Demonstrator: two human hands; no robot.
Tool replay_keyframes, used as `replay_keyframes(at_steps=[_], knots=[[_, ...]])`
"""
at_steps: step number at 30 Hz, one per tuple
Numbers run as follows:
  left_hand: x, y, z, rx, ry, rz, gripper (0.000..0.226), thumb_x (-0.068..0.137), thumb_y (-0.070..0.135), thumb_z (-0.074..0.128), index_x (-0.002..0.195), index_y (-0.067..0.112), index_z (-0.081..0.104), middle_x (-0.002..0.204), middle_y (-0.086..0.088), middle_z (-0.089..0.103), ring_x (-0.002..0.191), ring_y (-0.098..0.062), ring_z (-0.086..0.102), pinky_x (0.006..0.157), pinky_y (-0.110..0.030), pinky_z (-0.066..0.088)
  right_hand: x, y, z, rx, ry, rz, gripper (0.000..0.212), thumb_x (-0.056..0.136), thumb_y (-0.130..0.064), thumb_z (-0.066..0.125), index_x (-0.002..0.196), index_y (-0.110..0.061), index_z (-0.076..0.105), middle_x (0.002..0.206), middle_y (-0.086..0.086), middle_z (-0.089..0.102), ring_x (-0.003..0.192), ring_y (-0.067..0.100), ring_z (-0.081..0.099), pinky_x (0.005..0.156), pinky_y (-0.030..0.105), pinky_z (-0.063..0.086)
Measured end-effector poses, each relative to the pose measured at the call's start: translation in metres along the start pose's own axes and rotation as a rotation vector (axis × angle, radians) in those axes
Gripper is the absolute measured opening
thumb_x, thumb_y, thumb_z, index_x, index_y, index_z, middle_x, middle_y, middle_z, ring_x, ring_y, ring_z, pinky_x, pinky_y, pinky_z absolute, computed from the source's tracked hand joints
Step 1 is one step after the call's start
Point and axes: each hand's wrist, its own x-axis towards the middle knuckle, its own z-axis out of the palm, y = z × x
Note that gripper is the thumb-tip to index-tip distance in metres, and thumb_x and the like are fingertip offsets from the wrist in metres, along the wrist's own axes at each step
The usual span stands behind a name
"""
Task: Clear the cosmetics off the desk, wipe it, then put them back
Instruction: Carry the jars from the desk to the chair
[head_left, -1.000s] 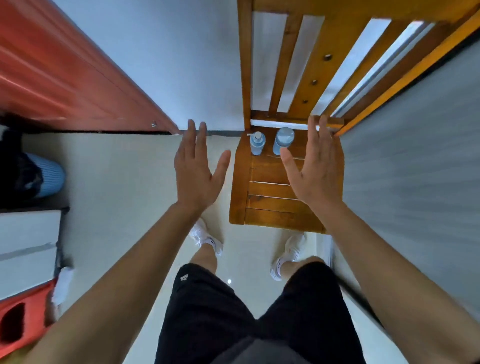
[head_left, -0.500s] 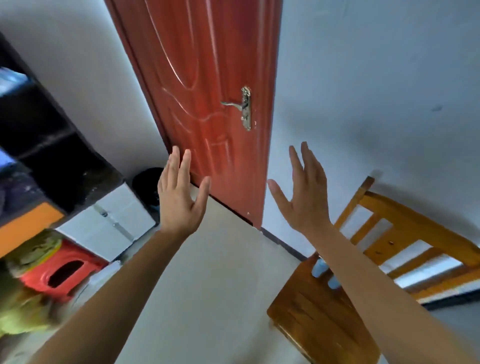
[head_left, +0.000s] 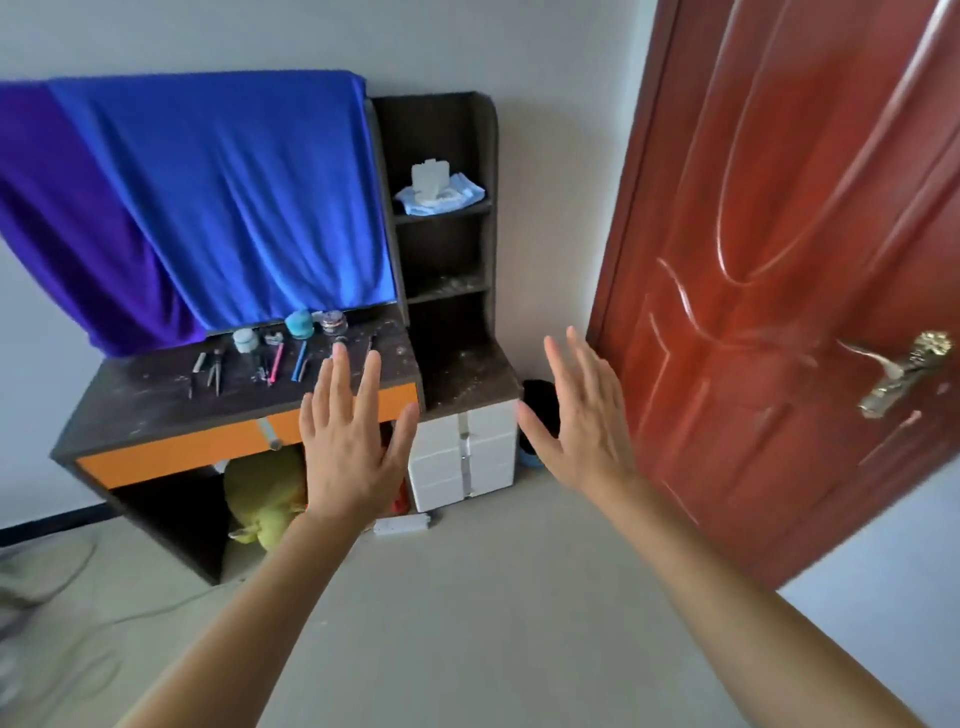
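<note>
A dark dusty desk (head_left: 150, 402) with an orange drawer front stands ahead on the left. Along its back edge sit a pale jar (head_left: 245, 340), a teal jar (head_left: 300, 323) and a small glass jar (head_left: 333, 322). Several pens and slim tools (head_left: 275, 361) lie in front of them. My left hand (head_left: 349, 441) is raised with straight spread fingers, holding nothing, still short of the desk. My right hand (head_left: 582, 421) is raised the same way to its right, also empty.
A blue cloth (head_left: 234, 197) drapes over the desk's back. A dark shelf unit (head_left: 441, 249) holds a white and blue bundle (head_left: 439, 189). White drawers (head_left: 462, 452) stand below. A red door (head_left: 779, 260) is at right. A yellow-green bag (head_left: 262, 499) sits under the desk.
The view has swung left from the wooden chair with two bottles, past the door, to the desk. Both hands stay raised, spread and empty.
</note>
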Motion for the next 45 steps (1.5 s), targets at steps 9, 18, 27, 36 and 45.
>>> replay_keyframes(at_steps=[9, 18, 27, 36, 45], knots=[[0.051, -0.122, 0.022, 0.109, -0.05, -0.207, 0.072, 0.096, 0.06, 0.031, 0.156, 0.021, 0.024, 0.165, -0.012, 0.012, 0.15, -0.03, 0.016, 0.118, -0.055, 0.02, 0.083, -0.045, 0.159, 0.224, -0.158, -0.094, 0.074, 0.099, -0.056, 0.047, 0.158, -0.017, 0.025, 0.166, 0.011, 0.02, 0.151, 0.026, 0.023, 0.118, 0.05, 0.03], [0.214, -0.205, 0.09, 0.169, -0.067, -0.306, 0.069, 0.096, 0.055, 0.036, 0.155, 0.021, 0.026, 0.163, -0.012, 0.018, 0.149, -0.031, 0.02, 0.116, -0.054, 0.023, 0.236, -0.029, 0.309, 0.32, -0.265, -0.113, 0.073, 0.098, -0.053, 0.05, 0.156, -0.016, 0.027, 0.164, 0.013, 0.024, 0.149, 0.025, 0.027, 0.119, 0.039, 0.028], [0.305, -0.283, 0.139, 0.185, -0.129, -0.384, 0.071, 0.095, 0.056, 0.035, 0.154, 0.019, 0.026, 0.163, -0.013, 0.019, 0.147, -0.031, 0.023, 0.115, -0.05, 0.025, 0.348, -0.034, 0.425, 0.291, -0.461, -0.103, 0.076, 0.097, -0.065, 0.04, 0.158, -0.021, 0.023, 0.166, 0.003, 0.021, 0.15, 0.017, 0.023, 0.12, 0.039, 0.029], [0.363, -0.41, 0.197, 0.096, -0.317, -0.438, 0.071, 0.098, 0.048, 0.048, 0.157, 0.018, 0.021, 0.165, -0.009, 0.015, 0.149, -0.029, 0.02, 0.119, -0.047, 0.022, 0.403, -0.054, 0.533, 0.191, -0.653, -0.032, 0.083, 0.094, -0.065, 0.047, 0.158, -0.018, 0.024, 0.165, 0.003, 0.025, 0.15, 0.016, 0.025, 0.119, 0.033, 0.025], [0.43, -0.509, 0.269, -0.021, -0.542, -0.437, 0.078, 0.095, 0.049, 0.053, 0.156, 0.014, 0.021, 0.163, -0.007, 0.02, 0.149, -0.028, 0.021, 0.119, -0.044, 0.021, 0.438, -0.062, 0.619, 0.095, -0.764, 0.209, 0.089, 0.087, -0.069, 0.057, 0.156, -0.018, 0.031, 0.162, 0.001, 0.032, 0.147, 0.017, 0.031, 0.116, 0.031, 0.028]])
